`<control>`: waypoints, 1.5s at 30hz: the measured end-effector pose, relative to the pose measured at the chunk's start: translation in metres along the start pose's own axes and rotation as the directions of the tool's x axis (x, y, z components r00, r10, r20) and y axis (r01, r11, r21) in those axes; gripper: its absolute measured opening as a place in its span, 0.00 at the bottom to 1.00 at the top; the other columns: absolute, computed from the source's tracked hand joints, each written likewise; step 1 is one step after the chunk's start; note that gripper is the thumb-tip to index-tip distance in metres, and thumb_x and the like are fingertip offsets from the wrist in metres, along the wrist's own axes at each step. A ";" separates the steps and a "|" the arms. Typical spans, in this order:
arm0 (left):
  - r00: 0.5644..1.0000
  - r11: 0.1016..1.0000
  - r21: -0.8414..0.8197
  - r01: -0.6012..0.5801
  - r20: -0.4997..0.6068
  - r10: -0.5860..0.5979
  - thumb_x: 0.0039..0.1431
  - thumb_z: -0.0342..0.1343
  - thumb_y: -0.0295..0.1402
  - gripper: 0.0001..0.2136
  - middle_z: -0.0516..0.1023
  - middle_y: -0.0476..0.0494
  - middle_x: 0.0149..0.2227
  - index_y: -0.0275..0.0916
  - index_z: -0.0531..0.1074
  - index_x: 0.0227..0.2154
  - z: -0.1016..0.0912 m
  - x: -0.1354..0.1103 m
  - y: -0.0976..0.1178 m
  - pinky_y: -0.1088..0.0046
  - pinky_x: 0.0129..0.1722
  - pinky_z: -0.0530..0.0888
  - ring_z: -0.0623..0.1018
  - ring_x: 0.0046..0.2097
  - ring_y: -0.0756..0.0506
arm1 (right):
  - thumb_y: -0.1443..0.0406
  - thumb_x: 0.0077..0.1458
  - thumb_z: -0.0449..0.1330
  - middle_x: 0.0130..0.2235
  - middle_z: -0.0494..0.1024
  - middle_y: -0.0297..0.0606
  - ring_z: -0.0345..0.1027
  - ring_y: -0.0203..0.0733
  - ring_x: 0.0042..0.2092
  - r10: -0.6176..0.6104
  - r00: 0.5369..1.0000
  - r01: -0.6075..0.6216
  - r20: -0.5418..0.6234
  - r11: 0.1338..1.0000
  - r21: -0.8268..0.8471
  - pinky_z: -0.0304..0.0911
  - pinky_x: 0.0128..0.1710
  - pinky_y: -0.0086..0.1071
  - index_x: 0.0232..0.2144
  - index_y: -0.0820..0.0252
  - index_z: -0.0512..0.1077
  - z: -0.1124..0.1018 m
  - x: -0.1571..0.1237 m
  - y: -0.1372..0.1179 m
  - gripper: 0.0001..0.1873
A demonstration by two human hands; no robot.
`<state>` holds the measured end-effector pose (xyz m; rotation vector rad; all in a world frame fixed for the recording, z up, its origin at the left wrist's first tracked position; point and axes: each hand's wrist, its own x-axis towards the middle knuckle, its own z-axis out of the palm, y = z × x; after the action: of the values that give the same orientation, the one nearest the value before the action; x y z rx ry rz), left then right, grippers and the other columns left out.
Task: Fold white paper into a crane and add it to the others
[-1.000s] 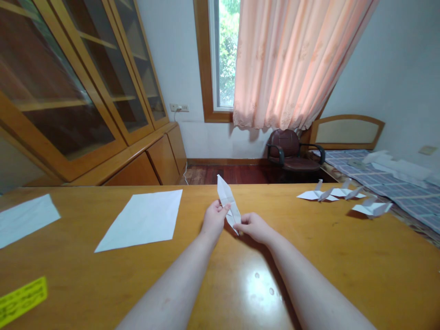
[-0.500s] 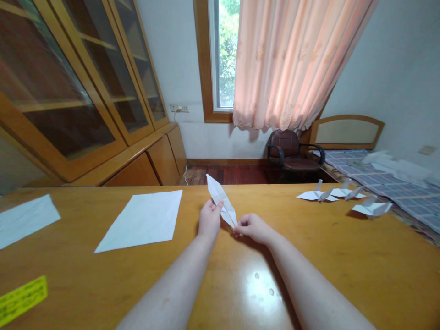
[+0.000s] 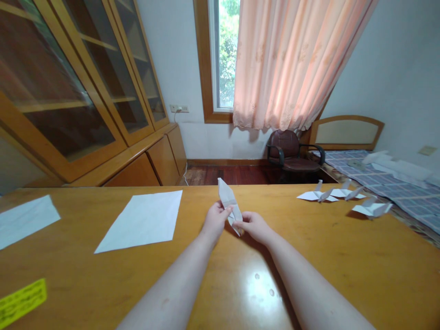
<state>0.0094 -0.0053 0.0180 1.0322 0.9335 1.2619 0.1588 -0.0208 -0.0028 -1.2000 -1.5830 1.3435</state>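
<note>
Between my hands is a folded white paper (image 3: pixel 227 194), long and pointed, tilted with its upper tip leaning left. My left hand (image 3: pixel 216 218) grips its left side near the middle, thumb on top. With thumb and fingers my right hand (image 3: pixel 253 225) pinches the lower right part, close to the bottom tip. The fingers behind the paper are hidden. Both hands are just above the wooden table (image 3: pixel 213 293). Left of them a flat white sheet of paper (image 3: pixel 144 222) lies on the table.
Three folded paper cranes (image 3: pixel 314 195) stand at the table's right rear. Another white sheet (image 3: pixel 27 220) and a yellow label (image 3: pixel 24 302) lie at the left. Beyond the table are a glass-fronted cabinet (image 3: pixel 99 59), an armchair (image 3: pixel 288 149) and a bed (image 3: pixel 364 169).
The folded paper has shifted slightly right and turned more upright. My left hand has moved right with it, and my right hand's grip has moved up from the bottom tip.
</note>
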 end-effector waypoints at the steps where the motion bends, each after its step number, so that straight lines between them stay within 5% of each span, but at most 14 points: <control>1: 0.999 1.000 -0.002 0.011 0.031 -0.011 0.42 0.64 0.38 0.19 0.80 0.40 0.35 0.33 0.70 0.36 0.001 -0.001 -0.001 0.68 0.38 0.73 0.78 0.37 0.42 | 0.57 0.44 0.62 0.24 0.74 0.33 0.62 0.34 0.26 -0.005 1.000 0.005 -0.025 1.000 0.001 0.56 0.28 0.27 0.26 0.63 0.74 0.000 0.000 0.000 0.13; 4: 0.999 1.000 -0.006 -0.001 0.047 0.001 0.41 0.65 0.37 0.19 0.79 0.40 0.36 0.34 0.71 0.37 0.001 0.001 -0.004 0.67 0.41 0.73 0.78 0.38 0.42 | 0.58 0.44 0.62 0.21 0.72 0.31 0.60 0.33 0.24 0.002 0.994 -0.004 -0.108 1.000 -0.017 0.54 0.25 0.27 0.22 0.63 0.72 0.000 0.001 -0.001 0.12; 9: 0.994 0.995 0.076 -0.056 -0.086 0.063 0.42 0.64 0.37 0.17 0.79 0.39 0.38 0.33 0.72 0.35 -0.007 0.008 -0.011 0.67 0.43 0.72 0.77 0.41 0.42 | 0.58 0.44 0.61 0.19 0.71 0.32 0.60 0.33 0.21 0.026 0.964 -0.031 -0.266 0.999 -0.016 0.52 0.20 0.26 0.23 0.62 0.71 -0.001 0.000 -0.005 0.12; 18: 0.974 0.992 0.089 -0.090 -0.200 0.106 0.45 0.62 0.41 0.18 0.78 0.42 0.33 0.34 0.72 0.36 -0.012 0.009 -0.011 0.72 0.34 0.73 0.77 0.34 0.46 | 0.59 0.40 0.65 0.17 0.70 0.29 0.58 0.31 0.18 0.100 0.873 0.031 -0.478 0.965 0.259 0.51 0.17 0.25 0.26 0.61 0.70 -0.012 0.003 -0.006 0.13; 26: 0.994 0.970 0.217 -0.113 0.028 0.110 0.45 0.63 0.38 0.12 0.77 0.47 0.29 0.35 0.74 0.30 -0.006 0.002 -0.003 0.72 0.37 0.71 0.75 0.34 0.46 | 0.61 0.35 0.69 0.22 0.70 0.28 0.58 0.29 0.22 0.148 0.844 0.236 -0.515 0.761 0.605 0.54 0.21 0.25 0.26 0.60 0.69 -0.019 0.006 -0.007 0.16; 30: 0.997 0.987 0.146 -0.065 0.048 0.058 0.45 0.63 0.38 0.13 0.77 0.48 0.30 0.36 0.74 0.33 -0.004 0.000 -0.004 0.71 0.37 0.71 0.75 0.34 0.47 | 0.59 0.35 0.69 0.18 0.64 0.25 0.53 0.29 0.20 0.110 0.855 0.264 -0.507 0.750 0.607 0.49 0.20 0.26 0.23 0.60 0.67 -0.017 0.007 -0.007 0.16; 38: 0.994 0.979 0.196 -0.060 0.099 0.042 0.44 0.64 0.39 0.14 0.79 0.45 0.32 0.36 0.76 0.32 -0.004 -0.003 -0.004 0.69 0.41 0.71 0.76 0.36 0.45 | 0.58 0.40 0.67 0.25 0.72 0.30 0.60 0.34 0.24 0.060 0.910 0.223 -0.410 0.765 0.605 0.54 0.24 0.28 0.29 0.60 0.70 -0.009 0.005 -0.007 0.15; 41: 0.980 0.996 0.076 -0.049 0.199 0.033 0.45 0.63 0.45 0.19 0.80 0.42 0.36 0.35 0.76 0.35 -0.003 -0.006 -0.005 0.66 0.43 0.71 0.77 0.38 0.43 | 0.60 0.40 0.67 0.30 0.76 0.33 0.65 0.37 0.28 0.080 0.891 0.234 -0.446 0.762 0.604 0.58 0.26 0.29 0.31 0.60 0.71 -0.012 0.006 -0.005 0.15; 45: 0.941 0.980 -0.180 0.082 0.337 -0.017 0.50 0.50 0.58 0.32 0.80 0.35 0.37 0.31 0.75 0.41 -0.003 -0.008 -0.007 0.63 0.41 0.71 0.77 0.39 0.40 | 0.64 0.39 0.67 0.35 0.78 0.35 0.70 0.42 0.37 0.103 0.878 0.268 -0.467 0.702 0.659 0.64 0.35 0.31 0.33 0.60 0.73 -0.016 0.009 -0.003 0.15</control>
<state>0.0073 -0.0130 0.0107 1.0231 0.5619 1.0680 0.1702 -0.0074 0.0031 -0.8410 -0.6328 1.2834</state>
